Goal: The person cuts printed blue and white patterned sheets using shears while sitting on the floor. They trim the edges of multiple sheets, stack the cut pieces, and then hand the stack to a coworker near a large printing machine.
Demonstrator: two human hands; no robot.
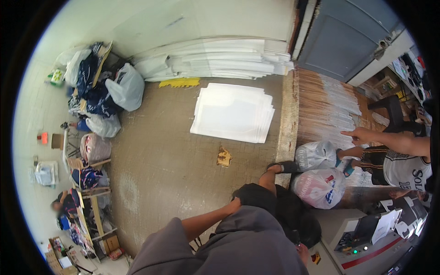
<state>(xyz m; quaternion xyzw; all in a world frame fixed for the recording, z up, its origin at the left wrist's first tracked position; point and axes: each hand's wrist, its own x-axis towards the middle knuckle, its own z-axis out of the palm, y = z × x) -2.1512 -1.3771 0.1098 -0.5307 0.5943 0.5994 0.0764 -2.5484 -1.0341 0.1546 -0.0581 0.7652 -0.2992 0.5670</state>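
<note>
My left hand (235, 205) rests against the leg of my black shorts (254, 196); its fingers are hard to make out. Low at my right side, my right hand (302, 252) is partly hidden by my grey shirt (254, 237). It is beside a control panel, and whether it holds something cannot be told. On the floor before me lies a stack of white sheets (233, 111), its edges uneven. Nearer to me there is a worn, yellowish patch (224, 157) in the brown floor. My sandalled foot (287, 167) stands at the floor's right border strip.
More white sheets (220, 60) lie along the wall. Filled plastic bags (125, 87) and fabric crowd the left side, where another person (68, 202) sits. Two tied bags (319, 189) are by my foot. At right, someone's hand (359, 135) points left. A machine panel (364, 252) has lit buttons.
</note>
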